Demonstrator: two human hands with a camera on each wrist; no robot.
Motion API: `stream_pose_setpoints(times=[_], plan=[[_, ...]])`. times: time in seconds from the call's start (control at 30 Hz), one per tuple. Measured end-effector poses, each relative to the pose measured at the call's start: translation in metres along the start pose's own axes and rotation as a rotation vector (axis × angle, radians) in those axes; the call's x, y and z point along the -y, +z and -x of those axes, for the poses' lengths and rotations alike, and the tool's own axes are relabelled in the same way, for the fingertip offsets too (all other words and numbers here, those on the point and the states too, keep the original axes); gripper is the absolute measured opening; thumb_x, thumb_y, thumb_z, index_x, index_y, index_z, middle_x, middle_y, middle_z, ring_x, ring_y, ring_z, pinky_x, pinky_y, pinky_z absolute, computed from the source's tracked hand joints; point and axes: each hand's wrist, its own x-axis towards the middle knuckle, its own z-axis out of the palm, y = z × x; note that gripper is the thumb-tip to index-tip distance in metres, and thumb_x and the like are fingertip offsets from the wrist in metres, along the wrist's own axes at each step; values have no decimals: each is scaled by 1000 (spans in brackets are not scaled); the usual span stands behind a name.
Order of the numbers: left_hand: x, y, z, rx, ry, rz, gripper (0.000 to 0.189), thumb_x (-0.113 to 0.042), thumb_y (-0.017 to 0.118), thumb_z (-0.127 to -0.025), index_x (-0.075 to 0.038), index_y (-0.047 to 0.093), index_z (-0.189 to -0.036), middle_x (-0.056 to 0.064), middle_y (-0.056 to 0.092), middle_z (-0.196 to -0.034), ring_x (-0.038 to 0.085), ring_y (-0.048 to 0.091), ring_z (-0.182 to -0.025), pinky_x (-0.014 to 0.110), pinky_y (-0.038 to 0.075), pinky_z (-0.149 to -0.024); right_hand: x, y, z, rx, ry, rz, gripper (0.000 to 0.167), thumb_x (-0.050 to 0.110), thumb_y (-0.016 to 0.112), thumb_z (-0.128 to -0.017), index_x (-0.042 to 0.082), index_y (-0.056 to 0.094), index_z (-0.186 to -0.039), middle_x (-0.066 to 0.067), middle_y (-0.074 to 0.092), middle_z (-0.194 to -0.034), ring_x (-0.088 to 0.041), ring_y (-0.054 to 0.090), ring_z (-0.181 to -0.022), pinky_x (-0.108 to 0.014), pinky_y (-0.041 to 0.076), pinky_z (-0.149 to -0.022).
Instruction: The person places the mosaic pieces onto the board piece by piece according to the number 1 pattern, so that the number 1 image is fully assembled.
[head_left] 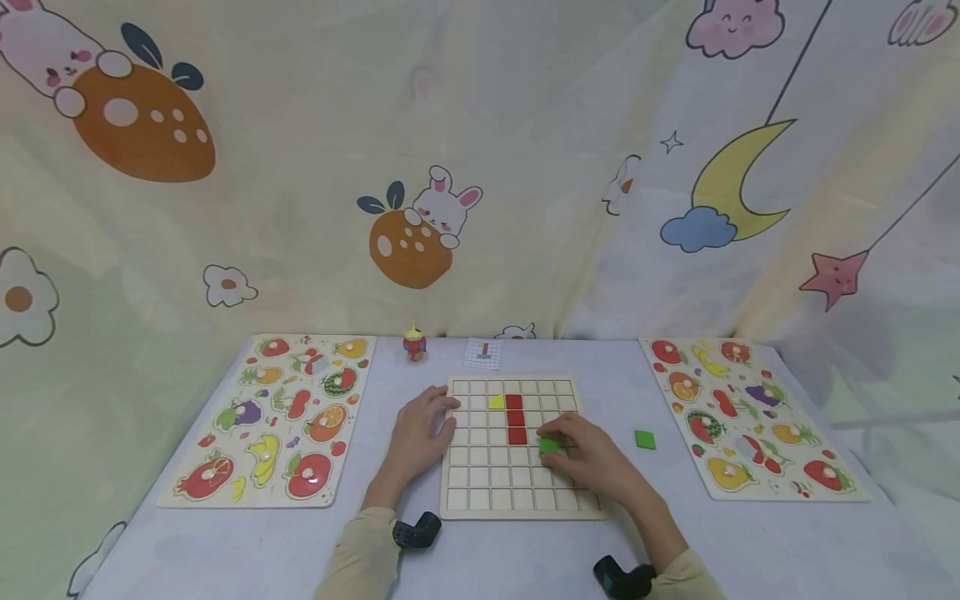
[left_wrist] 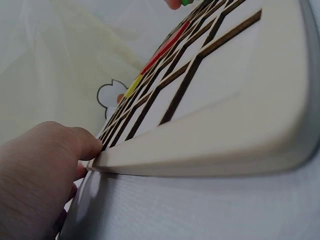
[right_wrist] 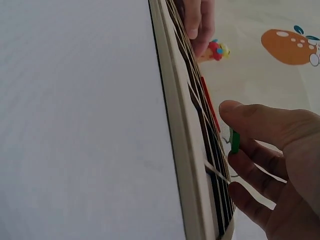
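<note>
A pale wooden grid board (head_left: 525,514) lies flat in the middle of the table. My left hand (head_left: 416,433) rests at its left side, and in the left wrist view the thumb (left_wrist: 90,145) touches the board's rim. Above the right half of the grid, my right hand (head_left: 596,458) pinches a green square tile (right_wrist: 234,141) between thumb and fingers. Three red tiles (head_left: 516,419) form a column on the board, with a yellow piece (head_left: 497,402) left of the top one. Another green square tile (head_left: 644,439) lies on the table to the right.
Fruit puzzle boards stand flat on both sides, one at left (head_left: 273,421) and one at right (head_left: 750,417). Behind the grid are a small toy figure (head_left: 414,343) and a card with a printed grid pattern (head_left: 483,353). A patterned curtain (head_left: 525,167) hangs at the back.
</note>
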Motion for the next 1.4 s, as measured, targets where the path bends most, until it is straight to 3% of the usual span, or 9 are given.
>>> stream_pose_setpoints(times=[0.17, 0.4, 0.67, 1.0, 1.4], plan=[[0, 0, 0, 3, -3, -8, 21, -18, 61, -87, -19, 66, -107, 7, 56, -133, 30, 43, -134, 56, 33, -109, 4, 5, -3, -6, -49, -4, 33, 24, 76, -78, 21, 65, -109, 13, 60, -101, -4, 58, -93, -30, 53, -86], [0, -1, 0, 5, -1, 1, 21, -18, 62, -87, -18, 66, -108, 7, 56, -133, 30, 43, -134, 56, 32, -109, 13, 10, -8, 31, -16, -37, 33, 24, 76, -78, 22, 66, -109, 14, 59, -102, -3, 57, -96, -31, 52, -91], [-1, -1, -1, 7, -8, -3, 21, -18, 61, -88, -18, 66, -108, 7, 56, -134, 29, 42, -135, 56, 32, -109, 24, 16, -15, 75, -46, -70, 29, 23, 75, -80, 21, 66, -107, 12, 59, -102, -6, 55, -95, -31, 51, -90], [-2, -1, 0, 16, -24, 5, 20, -19, 61, -88, -19, 66, -107, 6, 56, -134, 29, 42, -135, 56, 31, -109, 36, 27, -23, 100, -101, 0, 28, 25, 75, -80, 19, 67, -106, 12, 59, -98, -5, 53, -90, -26, 50, -83], [0, -1, 0, 20, -26, -2, 20, -21, 61, -88, -20, 65, -108, 4, 54, -136, 28, 41, -136, 55, 30, -110, 39, 34, -27, 138, -108, 28, 28, 27, 74, -81, 23, 67, -108, 12, 59, -106, -4, 51, -94, -30, 49, -88]])
